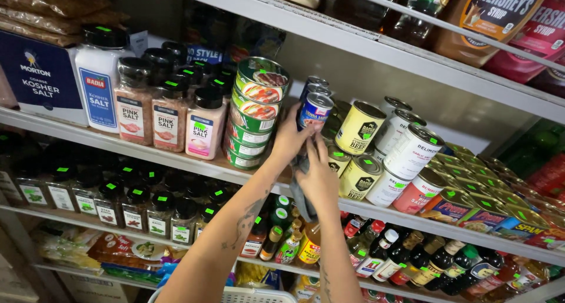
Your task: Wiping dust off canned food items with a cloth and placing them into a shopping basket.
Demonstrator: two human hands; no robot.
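My left hand (288, 142) reaches up to the middle shelf (147, 148) and grips a small blue-labelled can (316, 109), lifted slightly among other cans. Just below it, my right hand (321, 180) holds a grey cloth (302, 200) bunched against the shelf edge, under the can. A stack of green-labelled cans (256, 112) stands directly left of the blue can. Yellow-labelled cans (359, 127) stand directly right of it.
Jars of pink salt (170, 118) and a blue salt box (38, 76) fill the shelf's left end. Flat tins (471, 212) lie at the right. Below are spice jars (135, 212) and sauce bottles (412, 259). Syrup bottles (488, 20) stand above. A white basket rim (259, 295) shows at the bottom.
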